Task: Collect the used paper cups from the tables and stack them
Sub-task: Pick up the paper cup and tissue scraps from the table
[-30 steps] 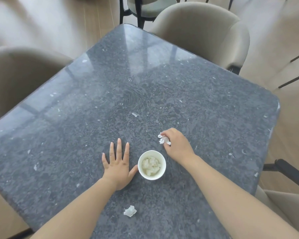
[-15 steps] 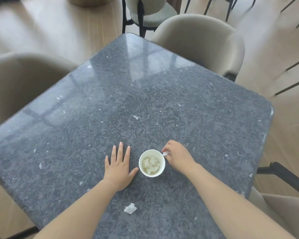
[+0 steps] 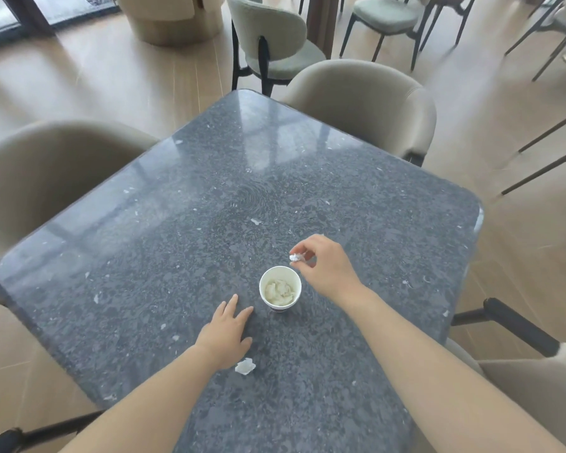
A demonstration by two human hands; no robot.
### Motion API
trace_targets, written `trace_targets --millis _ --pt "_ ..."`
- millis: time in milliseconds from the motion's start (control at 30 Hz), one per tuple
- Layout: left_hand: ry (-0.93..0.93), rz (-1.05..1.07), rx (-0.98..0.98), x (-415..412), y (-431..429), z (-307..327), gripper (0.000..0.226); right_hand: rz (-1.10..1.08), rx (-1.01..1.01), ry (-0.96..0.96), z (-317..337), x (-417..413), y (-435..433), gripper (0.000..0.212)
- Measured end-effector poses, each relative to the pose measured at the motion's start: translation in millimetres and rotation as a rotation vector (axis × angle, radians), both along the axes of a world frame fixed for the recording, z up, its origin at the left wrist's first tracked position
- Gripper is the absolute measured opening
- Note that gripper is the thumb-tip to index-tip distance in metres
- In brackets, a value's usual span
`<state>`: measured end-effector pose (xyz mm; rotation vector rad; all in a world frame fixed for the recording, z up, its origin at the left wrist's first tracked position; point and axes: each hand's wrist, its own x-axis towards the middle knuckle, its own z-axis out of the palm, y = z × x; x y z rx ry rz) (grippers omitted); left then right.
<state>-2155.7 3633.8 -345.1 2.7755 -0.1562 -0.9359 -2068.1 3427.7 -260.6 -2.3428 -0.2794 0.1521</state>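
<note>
A white paper cup (image 3: 280, 290) stands upright on the dark stone table (image 3: 177, 223), with crumpled tissue inside it. My right hand (image 3: 327, 269) hovers just above and to the right of the cup's rim and pinches a small white tissue scrap (image 3: 296, 257) between thumb and fingertips. My left hand (image 3: 226, 335) lies flat on the table to the lower left of the cup, fingers straight, holding nothing. Another crumpled tissue piece (image 3: 245, 366) lies on the table right beside my left wrist.
Beige armchairs stand at the table's left (image 3: 46, 165), far side (image 3: 366, 103) and right (image 3: 520, 371). Green chairs (image 3: 272, 44) and more chair legs stand further back on the wooden floor. Small white flecks dot the tabletop.
My right hand has lifted off the table with the tissue scrap and now holds it near the cup's rim. My left hand has drawn back from the cup toward me. The camera has tilted up.
</note>
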Motion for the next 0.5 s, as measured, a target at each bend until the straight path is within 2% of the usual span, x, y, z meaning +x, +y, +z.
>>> trace_targets --millis 300,500 --pt "-0.074 -0.021 -0.112 -36.8 9.1 4.7 0.037 0.067 0.044 0.038 -3.1 -32.3 22.9 0.014" --pt "-0.073 -0.001 -0.092 -37.2 3.9 3.5 0.030 0.077 0.038 0.039 0.4 -33.9 19.2 0.019"
